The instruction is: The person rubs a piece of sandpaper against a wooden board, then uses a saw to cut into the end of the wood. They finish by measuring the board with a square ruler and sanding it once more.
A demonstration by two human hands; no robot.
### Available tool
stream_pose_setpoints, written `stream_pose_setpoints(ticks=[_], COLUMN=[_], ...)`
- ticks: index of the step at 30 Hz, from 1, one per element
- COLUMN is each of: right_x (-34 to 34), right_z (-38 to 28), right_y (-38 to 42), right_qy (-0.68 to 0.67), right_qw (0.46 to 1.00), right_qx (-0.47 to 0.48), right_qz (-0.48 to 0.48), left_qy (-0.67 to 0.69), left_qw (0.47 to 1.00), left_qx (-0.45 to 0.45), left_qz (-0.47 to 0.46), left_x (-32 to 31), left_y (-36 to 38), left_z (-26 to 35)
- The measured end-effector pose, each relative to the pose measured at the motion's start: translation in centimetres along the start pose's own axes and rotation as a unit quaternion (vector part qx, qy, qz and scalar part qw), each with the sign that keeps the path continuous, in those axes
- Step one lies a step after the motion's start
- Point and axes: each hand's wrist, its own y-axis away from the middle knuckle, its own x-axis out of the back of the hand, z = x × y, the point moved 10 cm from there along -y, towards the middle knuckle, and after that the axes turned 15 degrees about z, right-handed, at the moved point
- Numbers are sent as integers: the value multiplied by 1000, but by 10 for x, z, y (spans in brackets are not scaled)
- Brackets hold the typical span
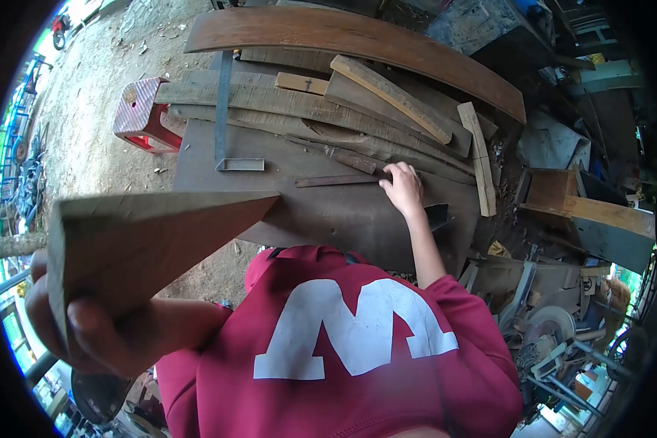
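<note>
My left hand [102, 328] is wrapped round the near end of a long wooden board [146, 233], raised close to the camera at the left. The board's far end reaches over the dark table [343, 219]. On the table, my right hand [404, 184] touches the right end of dark narrow wood pieces [354, 162], its fingers curled; whether they grip a piece is unclear. A thin dark strip [336, 180] lies just left of those fingers. Farther left, a metal square [223, 117] rests across the planks.
Several rough planks [270, 102] are stacked along the table's far side, below a long curved brown board [358, 36]. A red and white stool [142, 109] stands at the left. Wooden boxes [598, 212] and a machine with a round disc [550, 326] are at the right.
</note>
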Motion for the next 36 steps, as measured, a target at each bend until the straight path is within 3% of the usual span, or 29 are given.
stream_pose_setpoints(ticks=[2, 5, 8, 9, 11, 13, 15, 17, 18, 20, 21, 23, 24, 26, 27, 29, 30, 32, 33, 35, 36], right_x=[-15, -15, -22, -23, -13, 15, 46, 68, 78, 99, 111, 89, 100, 121, 135, 160, 175, 192, 195, 210, 209], right_z=[18, 31, 32, 28, 12, -18, -42, -45, -43, -35, -40, -7, -25, -91, -110, -173, -200, -235, -241, -266, -267], right_y=[7, 4, 8, 11, 18, 23, 33, 39, 39, 37, 36, 33, 26, 14, 10, 7, 7, 11, 8, 12, 12], right_qy=[112, 202, 196, 203, 110, 39, -33, -29, -93, -202, -227, -388, -391, -583, -589, -601, -571, -493, -496, -457, -449], right_qw=[992, 979, 978, 975, 984, 986, 983, 989, 990, 976, 959, 905, 903, 799, 793, 799, 816, 844, 843, 837, 841], right_qx=[-19, 9, 69, 87, 100, 125, 168, 127, 101, 4, 50, -83, -79, -144, -147, -9, 60, 184, 179, 294, 289], right_qz=[-59, 32, 25, -3, -93, -98, -70, -72, -18, 81, 162, 155, 158, 41, 48, -40, -63, -101, -102, -70, -85], left_qy=[72, 39, 11, 32, 37, -4, 40, 55, 81, 87, 87, 90, 86, 52, 58, 45, 75, 71, 63, 61, 63], left_qw=[995, 998, 984, 980, 975, 972, 973, 976, 991, 988, 985, 986, 987, 991, 992, 987, 972, 979, 984, 985, 985], left_qx=[-6, -50, 151, 187, 212, 232, 228, 211, 103, 123, 146, 138, 133, 121, 113, 153, 223, 192, 165, 161, 159], left_qz=[-68, -3, 97, 68, 60, 37, 15, 21, 10, 24, 28, 34, 28, 12, 7, 9, 18, -9, -28, -28, -22], left_x=[-15, -20, -17, -21, -24, -26, -31, -30, -32, -29, -29, -32, -34, -39, -41, -46, -48, -54, -56, -56, -56], left_y=[3, 8, 9, 10, 9, 8, 9, 9, 4, 7, 11, 12, 13, 10, 9, 12, 19, 19, 19, 20, 21], left_z=[3, 15, -4, -10, -17, -18, -19, -16, -7, -4, -5, -1, 0, 6, 10, 5, -2, 4, 8, 10, 11])
